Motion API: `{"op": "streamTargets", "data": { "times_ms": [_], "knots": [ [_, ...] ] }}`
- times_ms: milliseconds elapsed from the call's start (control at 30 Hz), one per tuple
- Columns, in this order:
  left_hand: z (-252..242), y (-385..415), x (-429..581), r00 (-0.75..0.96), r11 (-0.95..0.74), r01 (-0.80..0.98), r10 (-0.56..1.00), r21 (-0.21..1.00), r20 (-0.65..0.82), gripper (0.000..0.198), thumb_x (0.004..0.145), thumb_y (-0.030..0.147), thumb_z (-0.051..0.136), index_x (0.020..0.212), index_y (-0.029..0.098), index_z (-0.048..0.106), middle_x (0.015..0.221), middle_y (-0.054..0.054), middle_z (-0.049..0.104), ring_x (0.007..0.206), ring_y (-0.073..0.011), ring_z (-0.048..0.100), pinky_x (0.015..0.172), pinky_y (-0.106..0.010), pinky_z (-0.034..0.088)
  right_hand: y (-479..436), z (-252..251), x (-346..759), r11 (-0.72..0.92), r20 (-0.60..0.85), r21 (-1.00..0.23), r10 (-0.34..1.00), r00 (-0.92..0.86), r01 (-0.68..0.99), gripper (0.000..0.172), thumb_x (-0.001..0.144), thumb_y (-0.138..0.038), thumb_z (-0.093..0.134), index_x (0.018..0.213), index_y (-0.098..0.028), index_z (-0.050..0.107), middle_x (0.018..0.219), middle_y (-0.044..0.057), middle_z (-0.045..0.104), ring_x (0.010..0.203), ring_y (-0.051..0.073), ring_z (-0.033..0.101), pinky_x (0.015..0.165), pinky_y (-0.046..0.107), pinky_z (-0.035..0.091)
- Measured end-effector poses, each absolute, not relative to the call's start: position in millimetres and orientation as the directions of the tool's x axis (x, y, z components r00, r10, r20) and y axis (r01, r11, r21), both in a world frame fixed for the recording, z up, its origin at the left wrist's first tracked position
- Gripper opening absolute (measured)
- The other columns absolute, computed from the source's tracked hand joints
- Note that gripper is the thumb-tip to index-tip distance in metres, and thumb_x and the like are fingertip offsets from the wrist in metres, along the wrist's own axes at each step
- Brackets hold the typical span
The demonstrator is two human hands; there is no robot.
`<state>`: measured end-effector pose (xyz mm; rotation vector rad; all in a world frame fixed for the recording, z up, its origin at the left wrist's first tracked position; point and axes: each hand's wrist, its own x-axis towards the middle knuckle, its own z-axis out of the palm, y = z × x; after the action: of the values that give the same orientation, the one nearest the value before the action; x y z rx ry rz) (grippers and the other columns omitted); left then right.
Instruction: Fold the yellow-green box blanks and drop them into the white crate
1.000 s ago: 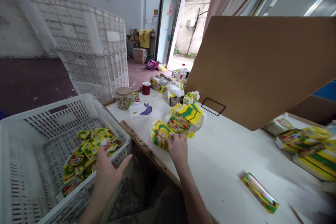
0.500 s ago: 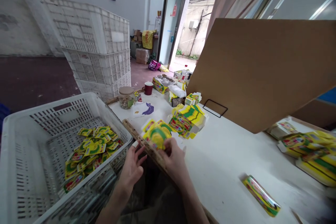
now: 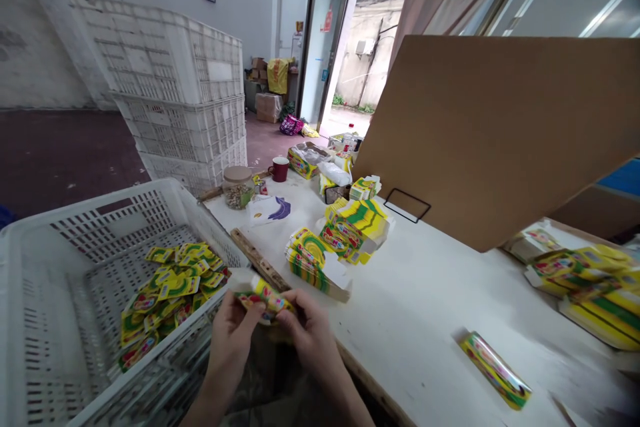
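Observation:
Between both hands, over the table's near edge, is a small yellow and green printed carton point(image 3: 267, 300), partly blurred, with a white flap at its left. My left hand point(image 3: 234, 330) grips its left end, thumb on the front. My right hand point(image 3: 305, 327) pinches the right end. Just beyond my hands, a stack of flat cartons point(image 3: 313, 260) lies on the white table point(image 3: 400, 307), and a larger fanned stack of cartons point(image 3: 355, 227) sits behind it. To the left, a white plastic crate point(image 3: 65, 233) holds a heap of yellow-green cartons point(image 3: 173, 293).
A wrapped bar-shaped pack point(image 3: 495, 370) lies at the right of the table. A big cardboard sheet point(image 3: 490, 133) stands behind, with more cartons point(image 3: 585, 273) at far right. A jar point(image 3: 238, 188) and red mug point(image 3: 279, 169) stand at the back. Stacked crates point(image 3: 175, 80) rise beyond.
My right hand has brought a flat carton from the stack back toward my left hand. My left hand, open before, has closed on it, and both hands now hold it.

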<state>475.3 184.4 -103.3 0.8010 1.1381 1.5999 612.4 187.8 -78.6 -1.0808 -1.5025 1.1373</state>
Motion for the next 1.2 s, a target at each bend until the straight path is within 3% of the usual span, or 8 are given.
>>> {"op": "streamTargets", "data": {
  "times_ms": [167,333,433,567,700,767,900,1200],
  "knots": [
    [-91.6,185.2,459.2,-0.210,-0.056,-0.161,0.977,0.985,0.021,0.044,0.077,0.042,0.071,0.110,0.016,0.058,0.105,-0.010,0.070,0.098,-0.0246,0.066,0.090,-0.037,0.053,198.6,-77.0,641.7,0.374,0.360,-0.866,0.927,-0.104,0.333,0.010,0.085,-0.016,0.061,0.086,-0.019,0.070,0.078,0.003,0.063,0.074,0.017,0.055,0.066,0.027,0.041],
    [-71.3,187.1,438.7,-0.115,-0.284,0.270,0.939,0.920,0.324,0.085,0.065,0.036,0.080,0.137,0.022,0.037,0.146,-0.014,0.044,0.136,-0.0322,0.040,0.114,-0.051,0.031,195.4,-71.2,646.2,0.571,0.613,-0.510,0.766,-0.194,0.643,0.022,0.090,-0.013,0.057,0.100,-0.026,0.071,0.085,0.004,0.065,0.083,0.021,0.053,0.074,0.034,0.041],
    [-76.4,190.2,439.8,0.145,-0.236,0.513,0.972,0.825,0.188,0.085,0.058,0.030,0.083,0.133,0.019,0.045,0.138,-0.015,0.052,0.129,-0.0353,0.047,0.109,-0.052,0.037,182.8,-68.0,629.7,0.690,0.626,-0.416,0.690,-0.364,0.592,0.021,0.091,-0.017,0.057,0.103,-0.029,0.069,0.088,0.003,0.065,0.085,0.021,0.054,0.080,0.038,0.043],
    [-87.4,189.3,451.1,0.157,-0.119,0.638,0.987,0.760,0.023,0.043,0.074,0.031,0.067,0.113,0.018,0.054,0.111,-0.011,0.066,0.104,-0.0300,0.063,0.090,-0.045,0.050,172.4,-78.0,616.8,0.538,0.626,-0.625,0.778,-0.049,0.565,0.059,0.088,-0.038,0.062,0.142,-0.024,0.042,0.138,0.015,0.046,0.129,0.032,0.040,0.107,0.054,0.033],
    [-94.6,176.5,464.3,0.187,-0.210,0.682,0.976,0.700,0.109,0.053,0.075,0.037,0.069,0.118,0.019,0.044,0.115,-0.014,0.063,0.108,-0.0311,0.061,0.091,-0.046,0.050,175.1,-89.0,616.8,0.108,0.107,-0.994,0.994,0.024,-0.012,0.058,0.090,-0.050,0.052,0.139,-0.017,0.045,0.137,0.016,0.052,0.127,0.031,0.049,0.107,0.052,0.038],
    [-100.5,170.3,469.5,0.250,-0.295,0.670,0.954,0.682,0.167,0.064,0.076,0.040,0.069,0.127,0.021,0.035,0.123,-0.015,0.060,0.114,-0.0306,0.059,0.095,-0.046,0.048,175.7,-89.6,615.3,-0.171,-0.114,-0.928,0.976,-0.186,-0.330,0.050,0.087,-0.050,0.057,0.125,-0.017,0.058,0.123,0.013,0.064,0.114,0.029,0.060,0.103,0.049,0.044],
    [-105.3,166.2,472.1,0.292,-0.408,0.665,0.913,0.625,0.285,0.070,0.080,0.035,0.066,0.135,0.023,0.024,0.127,-0.015,0.057,0.115,-0.0292,0.059,0.094,-0.043,0.049,175.3,-90.2,610.4,-0.306,-0.110,-0.761,0.930,-0.351,-0.572,0.050,0.073,-0.052,0.073,0.109,-0.018,0.068,0.108,0.011,0.071,0.103,0.031,0.065,0.095,0.046,0.049],
    [-93.4,173.6,471.4,0.260,-0.233,0.541,0.960,0.808,0.103,0.058,0.077,0.018,0.055,0.130,0.024,0.031,0.110,-0.008,0.063,0.096,-0.0238,0.065,0.081,-0.036,0.052,166.0,-94.2,613.1,0.222,0.211,-0.974,0.955,-0.211,0.033,0.065,0.090,-0.045,0.056,0.149,-0.027,0.034,0.154,0.006,0.037,0.141,0.027,0.033,0.118,0.046,0.025]
  ]
}}
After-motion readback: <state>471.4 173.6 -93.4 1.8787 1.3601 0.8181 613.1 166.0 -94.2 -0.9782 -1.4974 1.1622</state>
